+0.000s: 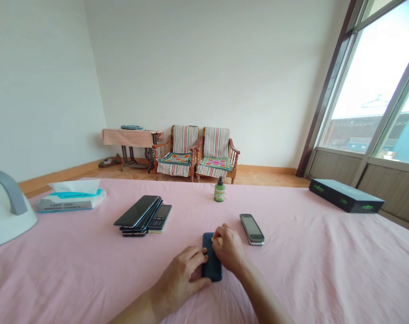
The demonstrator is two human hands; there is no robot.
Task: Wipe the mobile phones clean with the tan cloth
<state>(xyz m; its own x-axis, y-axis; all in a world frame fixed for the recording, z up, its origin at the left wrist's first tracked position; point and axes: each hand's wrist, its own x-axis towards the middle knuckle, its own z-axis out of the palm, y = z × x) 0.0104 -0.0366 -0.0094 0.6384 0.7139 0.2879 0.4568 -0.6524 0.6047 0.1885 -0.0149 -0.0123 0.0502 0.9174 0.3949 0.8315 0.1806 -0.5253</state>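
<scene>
A dark blue phone lies flat on the pink cloth in front of me. My left hand holds it along the left side, fingertips on the upper edge and thumb near the bottom. Over the phone's upper right part, my right hand is closed and pressed down. A bit of pale tan material shows at its fingers, too small to name. To the right lies a grey phone with another thin one under it. A pile of dark phones rests on the left, beside a keypad phone.
A green spray bottle stands beyond my hands. A tissue pack and a white kettle are on the left; a black box is at the far right. Two wooden chairs stand past the pink cloth's far edge.
</scene>
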